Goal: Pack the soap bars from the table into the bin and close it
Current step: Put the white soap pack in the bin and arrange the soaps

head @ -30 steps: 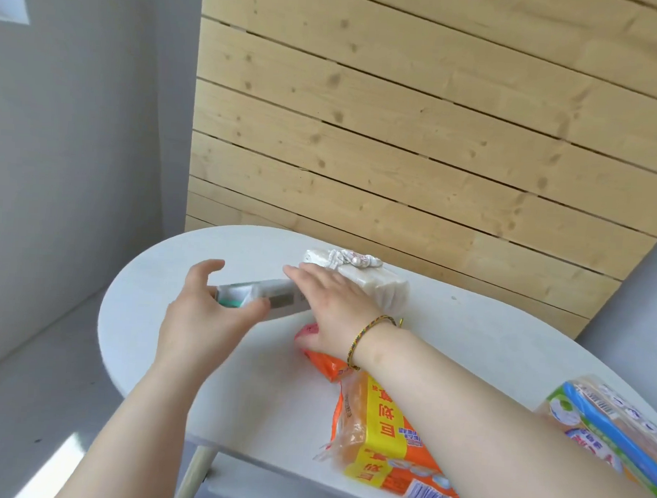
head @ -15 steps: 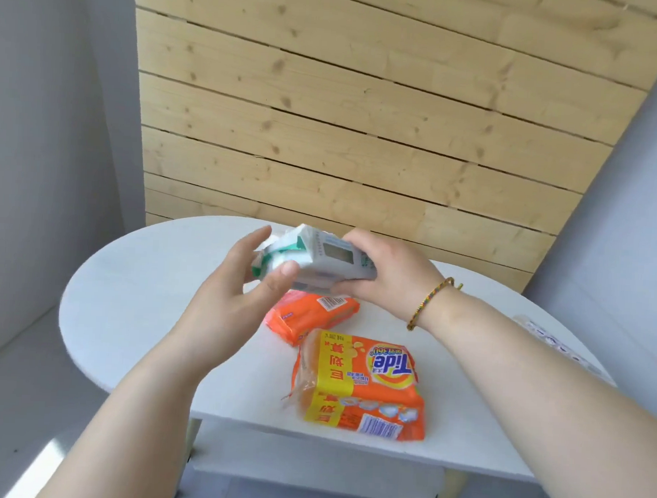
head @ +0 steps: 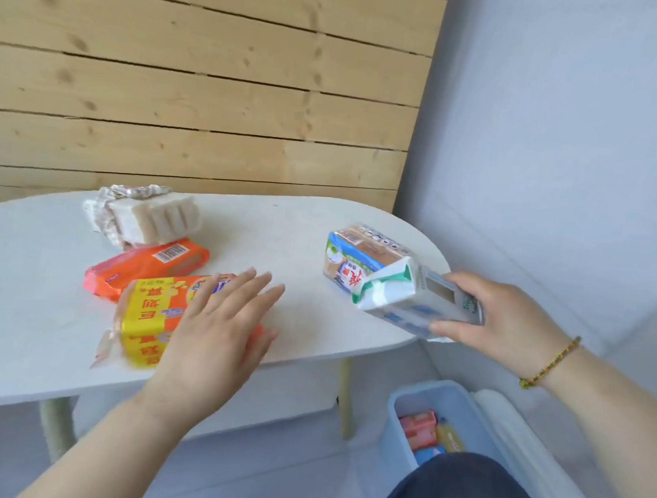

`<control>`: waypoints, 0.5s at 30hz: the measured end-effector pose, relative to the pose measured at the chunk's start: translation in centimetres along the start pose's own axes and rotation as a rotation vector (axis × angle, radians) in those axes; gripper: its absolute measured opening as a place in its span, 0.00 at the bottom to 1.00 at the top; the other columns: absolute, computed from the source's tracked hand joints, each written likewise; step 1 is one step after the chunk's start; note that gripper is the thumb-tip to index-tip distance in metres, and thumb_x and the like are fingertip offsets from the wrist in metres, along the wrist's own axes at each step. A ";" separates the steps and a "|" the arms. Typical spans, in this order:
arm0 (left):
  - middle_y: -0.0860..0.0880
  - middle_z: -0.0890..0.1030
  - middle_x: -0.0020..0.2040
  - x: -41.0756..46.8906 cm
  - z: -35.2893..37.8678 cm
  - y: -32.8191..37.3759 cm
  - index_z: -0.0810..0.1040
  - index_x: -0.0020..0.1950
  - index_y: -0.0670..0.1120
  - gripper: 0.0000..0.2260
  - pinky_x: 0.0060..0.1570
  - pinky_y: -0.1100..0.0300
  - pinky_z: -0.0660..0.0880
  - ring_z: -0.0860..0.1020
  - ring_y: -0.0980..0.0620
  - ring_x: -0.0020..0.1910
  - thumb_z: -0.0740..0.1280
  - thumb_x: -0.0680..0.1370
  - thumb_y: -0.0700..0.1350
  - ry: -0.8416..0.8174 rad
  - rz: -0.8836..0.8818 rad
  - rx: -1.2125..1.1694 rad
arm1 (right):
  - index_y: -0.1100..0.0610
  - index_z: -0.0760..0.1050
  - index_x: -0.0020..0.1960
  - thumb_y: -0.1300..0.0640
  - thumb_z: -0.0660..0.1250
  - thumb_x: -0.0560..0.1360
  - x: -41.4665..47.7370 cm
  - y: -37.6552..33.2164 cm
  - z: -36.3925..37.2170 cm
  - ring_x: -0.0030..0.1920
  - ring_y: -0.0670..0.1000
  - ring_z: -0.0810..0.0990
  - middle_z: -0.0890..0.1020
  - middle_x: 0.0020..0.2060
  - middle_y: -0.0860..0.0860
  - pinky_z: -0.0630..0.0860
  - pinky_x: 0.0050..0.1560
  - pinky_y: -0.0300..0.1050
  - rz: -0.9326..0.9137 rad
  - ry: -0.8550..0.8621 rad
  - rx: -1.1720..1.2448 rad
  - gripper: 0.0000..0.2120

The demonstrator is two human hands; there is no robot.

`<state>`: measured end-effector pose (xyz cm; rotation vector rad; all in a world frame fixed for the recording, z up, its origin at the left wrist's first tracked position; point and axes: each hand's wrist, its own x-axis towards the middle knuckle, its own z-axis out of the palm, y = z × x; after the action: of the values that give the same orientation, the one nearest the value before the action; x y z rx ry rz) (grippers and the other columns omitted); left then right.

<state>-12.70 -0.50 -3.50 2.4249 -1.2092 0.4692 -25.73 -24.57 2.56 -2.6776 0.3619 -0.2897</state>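
Observation:
My right hand (head: 502, 319) grips a white-and-green soap pack (head: 411, 302) above the right end of the white table (head: 32, 271). My left hand (head: 220, 319) hovers flat, fingers apart, over an orange-and-yellow soap pack (head: 144, 315). Behind that lies a plain orange soap bar (head: 147, 266), and a clear-wrapped bundle of pale soap bars (head: 146, 216) rests partly on it. A blue-and-tan soap pack (head: 357, 258) lies near the table's right end. The pale blue bin (head: 397, 435) stands open on the floor at lower right with several soap packs inside.
The bin's white lid (head: 529, 449) lies beside it on the right. My dark-clothed knee (head: 466, 488) covers part of the bin. A wooden slat wall (head: 213, 90) stands behind the table, a grey wall (head: 572, 147) to the right.
Both hands held the white-and-green pack over the table's middle; now only my right hand holds it, carried right toward the bin. My left hand let go and dropped over the orange-and-yellow pack.

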 end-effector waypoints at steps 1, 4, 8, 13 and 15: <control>0.41 0.80 0.57 0.2 0.9 1.3 0.78 0.57 0.41 0.22 0.64 0.53 0.59 0.77 0.40 0.58 0.50 0.78 0.52 0.003 0.058 -0.006 | 0.48 0.74 0.53 0.56 0.73 0.67 -1.5 2.0 -0.2 0.43 0.49 0.78 0.79 0.41 0.44 0.68 0.40 0.36 0.065 0.000 0.015 0.16; 0.41 0.78 0.60 0.5 3.9 4.8 0.77 0.57 0.41 0.21 0.67 0.59 0.54 0.71 0.44 0.63 0.48 0.79 0.50 -0.025 0.202 -0.068 | 0.46 0.71 0.50 0.57 0.73 0.67 -5.1 7.6 0.1 0.45 0.50 0.77 0.79 0.42 0.45 0.67 0.42 0.39 0.247 0.033 0.090 0.16; 0.42 0.80 0.58 0.9 9.3 8.6 0.79 0.56 0.43 0.19 0.67 0.58 0.52 0.76 0.40 0.59 0.50 0.79 0.46 -0.174 0.352 -0.086 | 0.48 0.72 0.49 0.57 0.72 0.68 -8.9 14.1 2.1 0.46 0.52 0.78 0.79 0.42 0.46 0.71 0.46 0.44 0.518 0.057 0.157 0.13; 0.45 0.83 0.53 0.0 16.3 12.3 0.82 0.51 0.47 0.15 0.66 0.60 0.50 0.80 0.44 0.54 0.58 0.71 0.45 -0.360 0.406 -0.070 | 0.56 0.74 0.57 0.55 0.70 0.70 -12.4 20.1 8.0 0.51 0.56 0.78 0.81 0.52 0.55 0.71 0.46 0.43 0.868 0.064 0.169 0.16; 0.47 0.83 0.54 0.0 19.2 13.7 0.81 0.52 0.48 0.12 0.66 0.61 0.51 0.80 0.47 0.54 0.69 0.69 0.46 -0.420 0.393 -0.074 | 0.56 0.71 0.61 0.52 0.67 0.72 -13.2 21.6 10.5 0.55 0.57 0.77 0.79 0.56 0.56 0.70 0.49 0.44 1.000 0.003 0.110 0.19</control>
<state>-21.46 -17.34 -17.56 2.2896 -1.8586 0.0094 -40.01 -35.69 -18.10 -2.0602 1.5252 0.0029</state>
